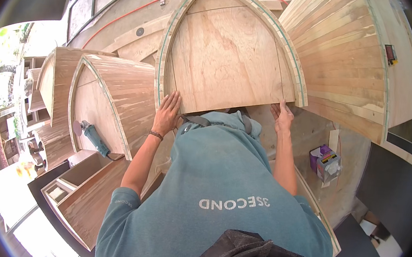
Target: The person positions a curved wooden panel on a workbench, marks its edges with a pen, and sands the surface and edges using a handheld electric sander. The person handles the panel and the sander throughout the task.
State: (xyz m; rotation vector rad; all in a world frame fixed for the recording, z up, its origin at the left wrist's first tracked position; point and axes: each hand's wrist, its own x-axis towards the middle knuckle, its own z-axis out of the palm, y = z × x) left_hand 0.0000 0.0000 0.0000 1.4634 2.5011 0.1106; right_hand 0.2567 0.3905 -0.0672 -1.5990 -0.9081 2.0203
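plywood, pale and arch-shaped, fills the upper centre of the frame: your left hand [167, 113] and right hand [282, 116] each grip the panel [228, 56] at its lower edge. uneven lifting could tip it against the grinder [92, 136] at left.

The lower edge of the arched plywood panel [228, 56] is hidden behind a person's teal-shirted back [220, 189]. That person's head cannot be seen. The left hand [167, 114] and right hand [282, 117] lie on the panel's lower corners; their palms are hidden. The purple box [326, 162] is too small to make out. The fisheye rim cuts off the planked shell [351, 63] on the right.
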